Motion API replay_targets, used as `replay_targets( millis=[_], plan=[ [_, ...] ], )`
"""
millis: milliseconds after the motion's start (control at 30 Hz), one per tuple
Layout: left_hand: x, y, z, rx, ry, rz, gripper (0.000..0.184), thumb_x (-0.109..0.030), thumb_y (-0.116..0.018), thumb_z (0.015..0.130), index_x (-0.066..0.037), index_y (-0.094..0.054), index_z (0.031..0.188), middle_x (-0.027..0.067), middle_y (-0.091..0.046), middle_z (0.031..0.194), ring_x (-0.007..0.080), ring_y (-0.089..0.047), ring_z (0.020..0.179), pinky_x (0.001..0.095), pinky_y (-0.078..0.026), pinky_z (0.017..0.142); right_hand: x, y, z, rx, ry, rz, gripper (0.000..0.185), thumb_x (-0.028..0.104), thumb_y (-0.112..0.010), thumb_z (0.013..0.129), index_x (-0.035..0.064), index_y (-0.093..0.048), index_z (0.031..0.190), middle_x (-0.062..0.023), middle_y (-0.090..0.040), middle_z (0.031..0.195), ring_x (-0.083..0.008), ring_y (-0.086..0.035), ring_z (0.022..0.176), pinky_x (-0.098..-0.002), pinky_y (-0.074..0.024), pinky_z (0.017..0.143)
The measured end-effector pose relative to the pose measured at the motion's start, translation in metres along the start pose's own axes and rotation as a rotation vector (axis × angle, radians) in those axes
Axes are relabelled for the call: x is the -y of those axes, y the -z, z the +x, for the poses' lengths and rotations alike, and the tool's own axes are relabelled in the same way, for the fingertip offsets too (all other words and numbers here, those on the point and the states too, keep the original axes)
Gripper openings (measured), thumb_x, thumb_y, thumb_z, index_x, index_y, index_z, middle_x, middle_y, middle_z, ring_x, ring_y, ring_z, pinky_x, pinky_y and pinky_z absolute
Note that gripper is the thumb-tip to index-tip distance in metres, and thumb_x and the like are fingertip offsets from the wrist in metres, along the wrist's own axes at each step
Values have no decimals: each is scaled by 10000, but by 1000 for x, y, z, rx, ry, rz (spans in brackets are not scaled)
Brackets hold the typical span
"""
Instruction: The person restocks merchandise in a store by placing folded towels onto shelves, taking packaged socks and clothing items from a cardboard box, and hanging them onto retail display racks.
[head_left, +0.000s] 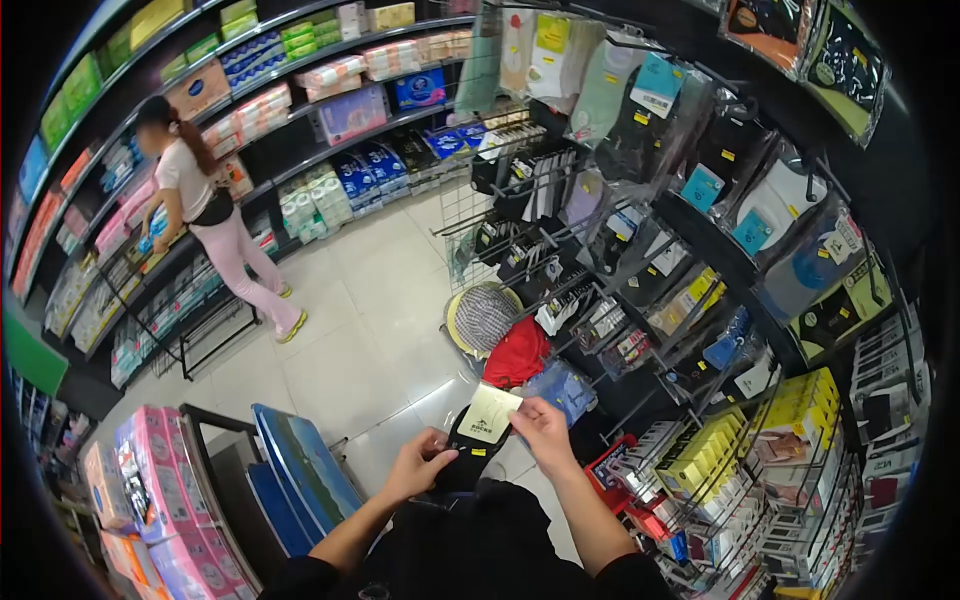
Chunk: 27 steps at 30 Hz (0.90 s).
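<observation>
Black packet [468, 446]: up in front of the wearer's body, above the tiled floor, in both hands.
Back shelving [300, 130]: curves across the far left, rows of tissue packs and boxes on several levels.
Hanging packets [643, 130]: many, on hooks to the right; clear bags, mostly dark and pale contents.
Tiled floor [335, 345]: pale, glossy, between shelving and hooks.
Other person [215, 205]: white top, pink trousers, standing at the left shelves, arms down toward a blue item.
Pink packs [165, 470]: stacked, lower left, near a blue board [315, 465].
Yellow boxes [705, 460]: in rows, right of the wearer.
Checked hat [485, 318]: beyond the packet, next to a red cloth item [517, 352].
Left hand [425, 462]: thumb and fingers closed on the packet's dark left side.
Right hand [542, 430]: pinching the right edge of the pale-yellow card [492, 408].
Yellow sticker [479, 452]: on the black part, below the card.
</observation>
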<state>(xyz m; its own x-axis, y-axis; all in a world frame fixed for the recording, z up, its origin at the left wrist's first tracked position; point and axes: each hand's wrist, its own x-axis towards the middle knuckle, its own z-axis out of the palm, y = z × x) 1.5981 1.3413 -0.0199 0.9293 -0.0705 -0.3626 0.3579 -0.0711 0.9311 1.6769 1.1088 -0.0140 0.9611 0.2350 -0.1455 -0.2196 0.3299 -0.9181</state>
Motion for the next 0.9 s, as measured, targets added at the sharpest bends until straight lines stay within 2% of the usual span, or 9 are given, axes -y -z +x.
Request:
replay_targets(
  millis=[67, 133, 267, 333, 400, 500, 567, 867, 900],
  plan=[
    [-1, -1, 25, 27, -177, -80, 217, -76, -697, 875, 14, -570, 1026, 28, -633, 833, 74, -582, 759, 242, -477, 656, -7, -1, 8, -23, 23, -114, 91, 47, -648, 901, 13, -623, 982, -36, -665, 926, -84, -601, 843, -242, -471, 742],
    [-3, 0, 45, 95, -182, -104, 202, -52, -693, 870, 17, -579, 1022, 54, -656, 853, 85, -605, 772, 247, -485, 665, -1, -16, 15, -141, 60, 24, 67, 42, -668, 889, 10, -633, 937, -23, -664, 923, -74, -599, 853, -230, -465, 757],
    [-22, 4, 86, 143, -308, 136, 186, -46, -698, 860, 25, -596, 998, 71, -685, 806, 94, -611, 707, 253, -485, 642, -15, -10, 23, -333, 148, 13, 62, 17, -655, 896, -1, -632, 951, -32, -664, 918, -85, -610, 857, -236, -474, 780],
    [-19, 6, 106, 222, -161, 52, 194, -60, -705, 856, 25, -601, 997, 74, -694, 797, 98, -618, 693, 254, -483, 618, -20, -11, 28, -451, 184, -26, 59, 8, -650, 897, -7, -634, 952, -35, -666, 918, -88, -613, 854, -240, -478, 782],
    [-2, 15, 133, 309, -295, 139, 219, -77, -708, 861, 18, -592, 1021, 73, -693, 815, 87, -622, 726, 237, -468, 588, -26, -19, 37, -540, 230, -18, 62, 8, -643, 901, -11, -638, 959, -41, -669, 920, -89, -614, 849, -242, -479, 778],
    [-31, 31, 148, 423, -247, 178, 228, -91, -721, 857, 11, -591, 1014, 61, -676, 814, 83, -617, 736, 235, -468, 605, -36, -35, 44, -782, 284, -134, 72, 29, -672, 885, -3, -612, 860, -22, -647, 807, -54, -581, 710, -198, -450, 638],
    [-33, 45, 169, 582, -220, 112, 238, -98, -735, 850, 7, -587, 1004, 49, -656, 812, 81, -613, 741, 235, -474, 626, -36, -46, 54, -850, 301, -89, 77, 42, -674, 884, -6, -619, 860, -17, -643, 789, -52, -569, 700, -202, -443, 638],
    [-30, 94, 223, 780, -262, 153, 261, -73, -730, 852, 12, -562, 1032, 63, -670, 879, 71, -612, 752, 225, -482, 662, -22, -73, 78, -1045, 410, -38, 81, 51, -665, 896, -14, -620, 916, -30, -648, 828, -60, -570, 720, -217, -444, 669],
    [-29, 96, 226, 815, -184, 130, 246, -68, -725, 856, 12, -566, 1025, 54, -672, 876, 66, -612, 755, 219, -479, 659, -20, -72, 78, -1072, 402, -31, 81, 54, -664, 898, -13, -619, 913, -29, -648, 827, -60, -568, 721, -220, -444, 670]
  ],
)
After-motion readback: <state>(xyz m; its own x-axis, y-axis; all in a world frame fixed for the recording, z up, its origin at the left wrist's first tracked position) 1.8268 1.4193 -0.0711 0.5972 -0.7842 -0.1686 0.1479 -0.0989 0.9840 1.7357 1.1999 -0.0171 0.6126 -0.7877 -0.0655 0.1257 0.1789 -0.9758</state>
